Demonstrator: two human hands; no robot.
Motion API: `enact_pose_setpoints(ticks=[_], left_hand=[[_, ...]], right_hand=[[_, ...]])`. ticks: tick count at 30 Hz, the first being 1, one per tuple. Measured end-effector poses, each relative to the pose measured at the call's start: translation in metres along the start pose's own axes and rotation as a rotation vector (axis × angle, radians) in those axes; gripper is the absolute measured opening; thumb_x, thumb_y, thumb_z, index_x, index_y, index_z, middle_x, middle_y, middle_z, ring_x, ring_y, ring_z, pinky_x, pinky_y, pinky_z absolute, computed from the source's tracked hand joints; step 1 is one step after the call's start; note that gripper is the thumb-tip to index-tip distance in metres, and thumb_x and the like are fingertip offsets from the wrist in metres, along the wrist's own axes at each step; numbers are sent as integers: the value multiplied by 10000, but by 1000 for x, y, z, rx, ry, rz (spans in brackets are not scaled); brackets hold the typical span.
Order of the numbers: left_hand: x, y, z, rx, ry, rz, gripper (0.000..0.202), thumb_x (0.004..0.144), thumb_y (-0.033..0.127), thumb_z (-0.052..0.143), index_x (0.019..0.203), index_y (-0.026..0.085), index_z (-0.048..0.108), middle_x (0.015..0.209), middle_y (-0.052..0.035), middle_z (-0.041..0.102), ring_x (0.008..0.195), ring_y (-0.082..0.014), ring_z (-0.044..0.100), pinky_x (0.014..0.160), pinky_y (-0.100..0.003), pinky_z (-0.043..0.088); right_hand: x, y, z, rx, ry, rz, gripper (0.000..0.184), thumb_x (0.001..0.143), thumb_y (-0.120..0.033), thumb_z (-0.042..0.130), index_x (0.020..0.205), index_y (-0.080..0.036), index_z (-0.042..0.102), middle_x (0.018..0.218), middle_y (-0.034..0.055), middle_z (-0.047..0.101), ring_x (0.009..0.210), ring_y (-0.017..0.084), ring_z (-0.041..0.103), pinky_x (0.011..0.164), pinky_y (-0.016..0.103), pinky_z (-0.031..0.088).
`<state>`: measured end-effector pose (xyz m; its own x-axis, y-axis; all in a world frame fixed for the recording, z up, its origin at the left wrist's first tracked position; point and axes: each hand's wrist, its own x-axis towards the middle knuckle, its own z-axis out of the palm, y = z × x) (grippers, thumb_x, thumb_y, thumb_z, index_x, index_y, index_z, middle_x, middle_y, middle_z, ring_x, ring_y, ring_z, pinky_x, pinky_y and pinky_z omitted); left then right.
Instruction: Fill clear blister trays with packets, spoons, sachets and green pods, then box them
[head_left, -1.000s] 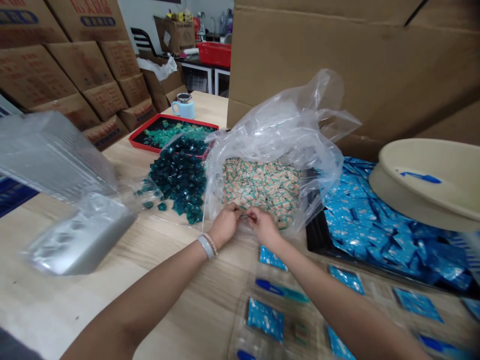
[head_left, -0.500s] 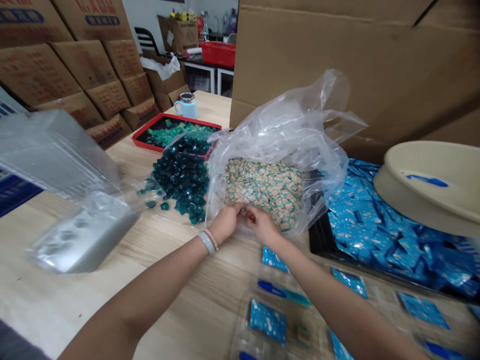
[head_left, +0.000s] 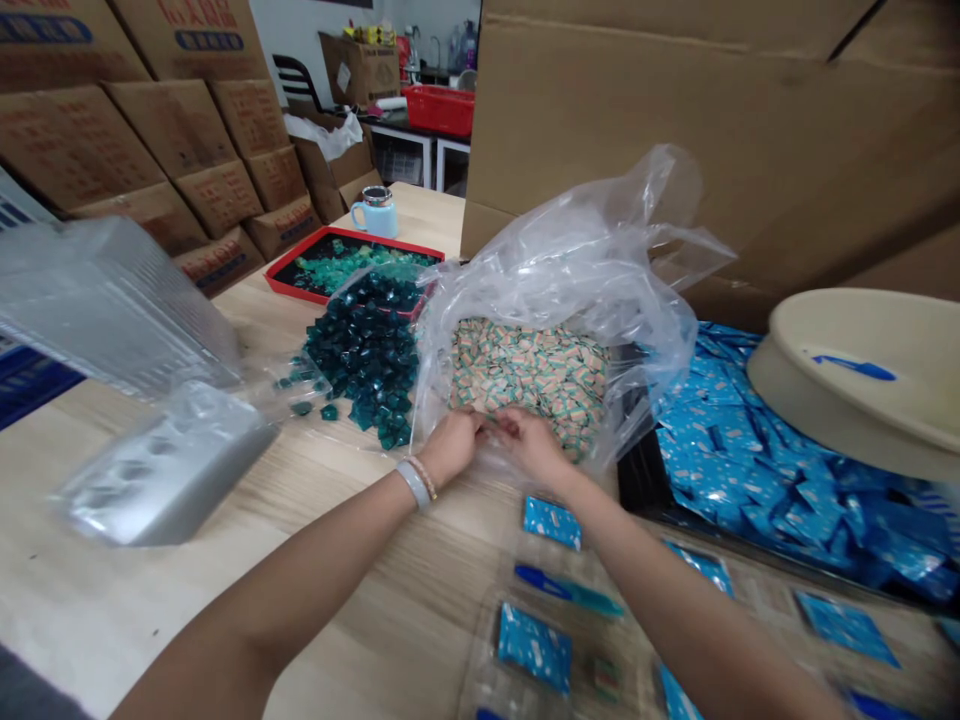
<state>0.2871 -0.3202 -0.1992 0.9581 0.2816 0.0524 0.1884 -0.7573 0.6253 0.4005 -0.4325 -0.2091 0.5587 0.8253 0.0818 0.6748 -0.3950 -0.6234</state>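
Note:
My left hand, with a grey band and a beaded bracelet at its wrist, is closed in a pinch at the near edge of a clear plastic bag. Close beside it, my right hand pinches too, fingertips almost meeting the left ones. Whatever sits between the fingers is too small and blurred to name. Inside the bag lies a heap of small flat striped orange-and-green pieces. Left of the bag, dark teal faceted chunks are piled on clear plastic.
Blue sachets fill a black tray at right, beside a cream basin holding a blue tool. Clear compartment packs with blue sachets lie in front. Clear plastic trays, a red-rimmed tray and a blue mug stand leftward.
My right fingers have shifted slightly and look a little more stretched toward the left ones. Both hands otherwise stay at the bag's near edge.

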Motion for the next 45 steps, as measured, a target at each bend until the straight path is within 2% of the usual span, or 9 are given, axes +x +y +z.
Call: enact_pose_setpoints(ticks=[4, 10, 15, 19, 24, 29, 36, 40, 45], left_hand=[[3, 1, -2, 57, 16, -43, 187, 779, 162, 451, 856, 135, 619, 838, -78, 624, 768, -177, 566, 721, -270, 424], [5, -2, -12, -16, 2, -93, 202, 759, 133, 457, 855, 122, 635, 845, -82, 652, 783, -176, 581, 747, -275, 428], [4, -2, -19, -129, -4, -81, 220, 736, 121, 484, 881, 123, 650, 906, -78, 663, 845, -170, 582, 798, -272, 421], [8, 2, -18, -136, -92, -43, 196, 717, 109, 486, 796, 119, 665, 803, -63, 676, 748, -166, 592, 714, -256, 437], [10, 2, -14, -100, -113, -47, 208, 701, 97, 487, 797, 109, 671, 795, -82, 679, 734, -173, 592, 704, -258, 429], [7, 0, -8, -118, -116, -73, 220, 709, 105, 485, 825, 114, 671, 819, -85, 681, 742, -172, 597, 709, -259, 431], [7, 0, -3, -36, -85, -66, 209, 730, 136, 475, 793, 115, 674, 785, -106, 671, 718, -187, 588, 685, -272, 426], [12, -1, -1, -43, -109, -85, 195, 705, 106, 480, 742, 97, 671, 715, -109, 661, 661, -184, 577, 653, -272, 423], [12, -2, 0, -112, -72, -98, 182, 681, 80, 489, 712, 103, 667, 691, -87, 656, 605, -157, 558, 626, -251, 424]], right_hand=[[28, 4, -12, -112, 114, -10, 232, 765, -161, 445, 904, -188, 628, 860, 61, 613, 813, 174, 534, 750, 280, 389], [38, -2, -11, -262, -70, -167, 119, 725, -159, 509, 749, -197, 619, 855, 56, 555, 763, 158, 493, 688, 247, 365], [29, 7, -19, 22, 47, -8, 72, 715, -166, 465, 679, -176, 527, 663, 11, 512, 639, 137, 475, 604, 242, 371], [22, 13, -15, 298, -32, 139, 30, 687, -179, 465, 676, -177, 493, 552, -35, 470, 518, 113, 456, 516, 220, 366], [24, 13, -14, 129, -221, -59, 142, 678, -96, 444, 685, -162, 570, 601, -20, 524, 586, 113, 477, 569, 220, 371], [23, 11, -18, -70, -301, -207, 281, 694, -39, 451, 860, -176, 633, 788, 30, 588, 772, 147, 515, 731, 264, 387], [2, 1, -23, -163, -224, -239, 178, 708, -50, 438, 761, -154, 573, 809, 48, 523, 749, 149, 485, 675, 246, 384], [17, -3, -26, -148, -334, -301, 210, 696, -21, 417, 742, -168, 561, 731, 14, 535, 736, 141, 489, 683, 241, 374], [37, -9, -22, -181, -520, -330, 274, 700, -20, 426, 823, -178, 614, 816, 28, 582, 782, 148, 518, 718, 241, 376]])
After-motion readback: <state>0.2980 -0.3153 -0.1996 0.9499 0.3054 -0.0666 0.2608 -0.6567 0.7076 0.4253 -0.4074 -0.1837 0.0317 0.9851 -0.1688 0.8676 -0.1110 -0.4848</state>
